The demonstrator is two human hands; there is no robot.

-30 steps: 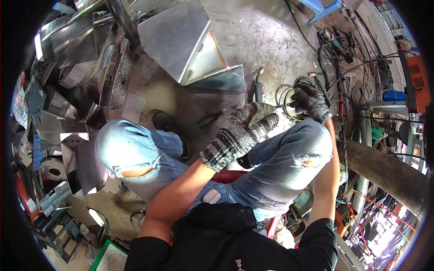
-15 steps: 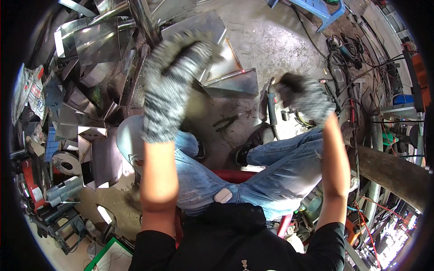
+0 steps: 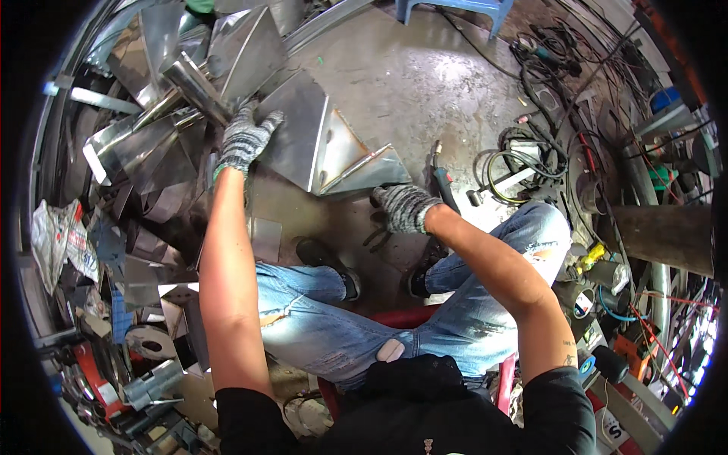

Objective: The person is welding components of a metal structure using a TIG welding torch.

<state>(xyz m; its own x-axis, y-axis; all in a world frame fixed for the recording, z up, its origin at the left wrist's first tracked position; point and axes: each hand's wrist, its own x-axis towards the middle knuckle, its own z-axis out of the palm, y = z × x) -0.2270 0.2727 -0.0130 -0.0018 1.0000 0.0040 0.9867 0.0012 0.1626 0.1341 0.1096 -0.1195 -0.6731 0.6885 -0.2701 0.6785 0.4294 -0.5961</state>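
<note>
Folded sheet metal (image 3: 288, 140) lies over grey floor (image 3: 364, 72), between scrap (image 3: 155, 163) and cables (image 3: 540, 98). Whether left hand (image 3: 246, 142) or right hand (image 3: 406, 207) has fingers clamped on it, I cannot tell.

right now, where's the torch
In the head view, the torch lies on the floor right of centre, just up and right of the gloved right hand, with the metal piece to its left.

L hand (image 3: 246, 141) fwd, thumb spread; R hand (image 3: 408, 207) angled inwd.
</note>
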